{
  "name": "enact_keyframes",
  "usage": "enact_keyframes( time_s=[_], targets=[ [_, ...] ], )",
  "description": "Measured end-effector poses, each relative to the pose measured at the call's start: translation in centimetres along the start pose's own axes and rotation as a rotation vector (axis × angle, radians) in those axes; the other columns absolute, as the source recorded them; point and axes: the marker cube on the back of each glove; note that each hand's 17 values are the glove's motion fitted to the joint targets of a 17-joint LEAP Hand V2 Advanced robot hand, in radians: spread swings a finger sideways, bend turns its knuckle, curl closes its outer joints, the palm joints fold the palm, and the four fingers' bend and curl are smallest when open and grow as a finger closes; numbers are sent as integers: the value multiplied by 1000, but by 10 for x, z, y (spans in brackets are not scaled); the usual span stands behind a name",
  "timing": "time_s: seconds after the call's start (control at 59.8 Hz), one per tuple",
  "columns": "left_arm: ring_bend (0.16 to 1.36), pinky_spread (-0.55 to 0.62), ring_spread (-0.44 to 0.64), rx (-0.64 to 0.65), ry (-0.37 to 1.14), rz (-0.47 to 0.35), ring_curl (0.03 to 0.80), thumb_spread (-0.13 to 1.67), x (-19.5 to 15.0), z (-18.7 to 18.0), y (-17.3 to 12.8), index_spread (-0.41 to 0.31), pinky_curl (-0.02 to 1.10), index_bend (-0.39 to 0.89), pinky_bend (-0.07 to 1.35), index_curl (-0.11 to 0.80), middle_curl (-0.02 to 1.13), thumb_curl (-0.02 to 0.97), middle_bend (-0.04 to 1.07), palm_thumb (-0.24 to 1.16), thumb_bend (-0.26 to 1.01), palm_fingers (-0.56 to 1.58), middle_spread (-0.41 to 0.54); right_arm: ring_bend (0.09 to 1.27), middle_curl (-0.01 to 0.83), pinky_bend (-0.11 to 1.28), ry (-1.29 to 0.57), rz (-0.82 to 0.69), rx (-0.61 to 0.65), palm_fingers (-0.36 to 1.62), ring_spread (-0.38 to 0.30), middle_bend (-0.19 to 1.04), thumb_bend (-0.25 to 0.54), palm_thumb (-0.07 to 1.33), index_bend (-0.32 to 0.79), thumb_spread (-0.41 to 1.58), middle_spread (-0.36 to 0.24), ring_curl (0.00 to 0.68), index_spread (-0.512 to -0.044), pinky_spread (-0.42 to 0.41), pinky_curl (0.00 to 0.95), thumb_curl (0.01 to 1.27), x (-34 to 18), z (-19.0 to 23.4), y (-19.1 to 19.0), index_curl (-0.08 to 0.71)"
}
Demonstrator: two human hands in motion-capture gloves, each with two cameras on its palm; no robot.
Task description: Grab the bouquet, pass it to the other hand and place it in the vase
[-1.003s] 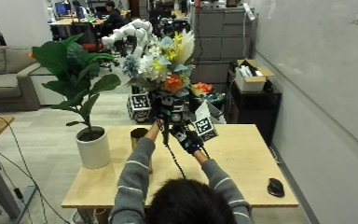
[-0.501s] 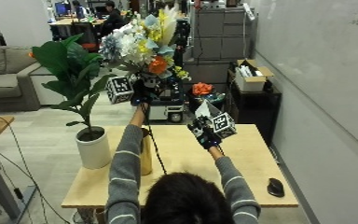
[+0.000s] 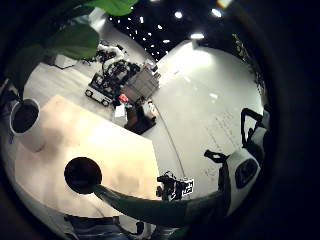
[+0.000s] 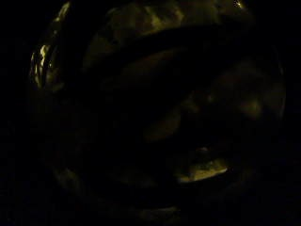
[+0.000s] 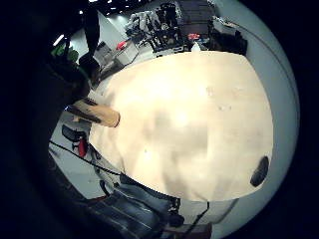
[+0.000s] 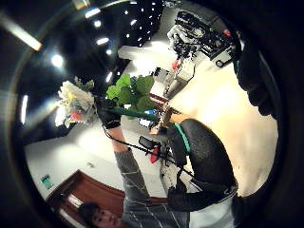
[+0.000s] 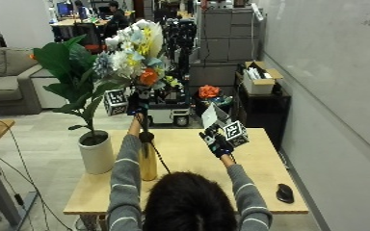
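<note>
— What do we see from above?

— We see the left hand (image 7: 138,107) raised high over the table (image 7: 256,168), its fingers curled round the green stems of the bouquet (image 7: 134,53). The flower heads, white, yellow, blue and orange, stand above that hand, and the stems hang down toward the vase (image 7: 148,161).

— And where is the vase?

— It stands upright on the table, just beside the white pot of the potted plant (image 7: 95,151), below the raised hand. We cannot tell whether the stem ends are inside its mouth or only just over it. In the left little finger side palm view we look down along a stem to the dark round mouth of the vase (image 3: 82,174).

— What about the other hand?

— The right hand (image 7: 216,142) is held over the middle of the table, well apart from the bouquet, and it holds nothing. Its fingers look loosely spread, as far as we can judge. Its thumb side palm view shows the bouquet (image 6: 76,102) gripped by the left hand (image 6: 108,116) at arm's length.

— Anything else on the table?

— A black mouse (image 7: 285,193) lies near the right front corner
</note>
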Motion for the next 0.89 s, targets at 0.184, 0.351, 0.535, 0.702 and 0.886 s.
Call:
enact_keyframes(
  time_s=[0.184,0.351,0.535,0.702,0.886],
  targets=[
    [714,31,2,-653,-487,-336,529,892,-130,-62,65,-67,516,44,557,414,600,398,587,427,-86,-370,-62,511,474,206,-9,-8,-49,1090,-114,313,-19,621,131,1153,-52,431,-177,-7,343,334,11,-6,23,342],
    [532,387,383,-693,-629,-462,293,876,-186,-141,110,120,336,3,437,231,317,391,183,505,-19,-340,347,490,478,175,178,-244,52,1076,-112,319,-19,621,139,1160,-49,432,-176,15,339,329,20,-32,20,346],
    [497,507,518,-612,-554,-395,263,884,-156,-156,128,142,303,41,377,136,267,365,160,467,-42,-268,449,457,479,173,71,-54,37,1060,-113,318,-17,628,143,1166,-48,429,-172,33,327,324,32,-35,22,354],
    [497,530,523,-498,-706,-264,261,900,-156,-121,113,50,296,63,360,104,253,343,164,387,-45,-204,402,438,477,172,36,145,36,1054,-106,305,-17,628,136,1173,-47,428,-173,37,319,324,67,-22,22,353],
    [499,512,512,-789,-414,-292,259,919,-137,-75,147,7,299,71,347,90,252,331,177,349,-37,-172,364,436,470,195,22,180,29,1046,-105,260,-16,635,127,1184,-48,433,-172,23,328,327,96,-5,13,346]
  ],
)
